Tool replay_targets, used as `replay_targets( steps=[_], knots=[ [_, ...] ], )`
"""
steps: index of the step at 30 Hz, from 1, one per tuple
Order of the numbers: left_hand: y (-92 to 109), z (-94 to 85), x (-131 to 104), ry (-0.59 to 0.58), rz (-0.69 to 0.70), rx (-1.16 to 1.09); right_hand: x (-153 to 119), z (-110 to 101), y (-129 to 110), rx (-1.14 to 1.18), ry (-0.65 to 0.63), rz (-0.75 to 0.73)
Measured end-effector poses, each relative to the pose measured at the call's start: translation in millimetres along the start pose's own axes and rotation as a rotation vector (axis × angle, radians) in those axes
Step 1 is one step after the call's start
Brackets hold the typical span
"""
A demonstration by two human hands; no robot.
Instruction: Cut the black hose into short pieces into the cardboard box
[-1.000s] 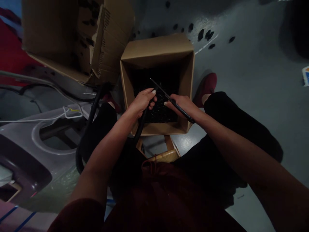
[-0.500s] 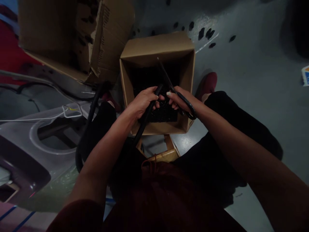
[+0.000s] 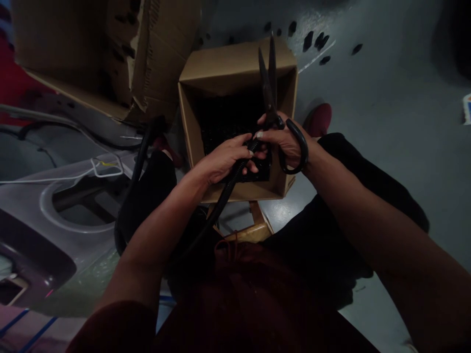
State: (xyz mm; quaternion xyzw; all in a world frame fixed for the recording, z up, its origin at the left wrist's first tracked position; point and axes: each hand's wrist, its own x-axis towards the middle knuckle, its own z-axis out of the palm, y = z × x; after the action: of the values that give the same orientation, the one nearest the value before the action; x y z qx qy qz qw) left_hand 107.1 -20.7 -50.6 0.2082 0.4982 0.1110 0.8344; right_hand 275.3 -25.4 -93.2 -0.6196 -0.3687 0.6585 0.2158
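Observation:
My left hand (image 3: 230,159) is closed round a black ribbed tube (image 3: 231,182) near its upper end, over the cardboard box (image 3: 235,66). The tube runs down toward my lap. My right hand (image 3: 281,139) holds black-handled scissors (image 3: 271,95), blades slightly apart and pointing away from me. Its thumb and fingertips meet the tube's end, beside the left fingers. Dark pieces (image 3: 224,120) lie inside the box, too dim to make out singly.
A larger, torn cardboard box (image 3: 165,59) stands at the upper left. A grey plastic stool (image 3: 33,201) with a round hole is at the left. Several black scraps (image 3: 308,41) lie on the floor. My red shoe (image 3: 321,119) is right of the box.
The scissors have swung upright, and their blades now show apart. My right hand has risen slightly. My left hand and the tube end have moved a little right, and the hands now meet.

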Motion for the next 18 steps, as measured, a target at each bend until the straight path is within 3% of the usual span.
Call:
replay_targets(
  steps=[12, 18],
  knots=[
    [-3, 0.8, -3, -0.125, -0.053, 0.067, 11, -25, -2, 0.054, 0.166, 0.028],
    [-4, 8.0, 1, -0.061, -0.003, -0.030, 9, -25, 2, -0.110, 0.148, -0.074]
  ],
)
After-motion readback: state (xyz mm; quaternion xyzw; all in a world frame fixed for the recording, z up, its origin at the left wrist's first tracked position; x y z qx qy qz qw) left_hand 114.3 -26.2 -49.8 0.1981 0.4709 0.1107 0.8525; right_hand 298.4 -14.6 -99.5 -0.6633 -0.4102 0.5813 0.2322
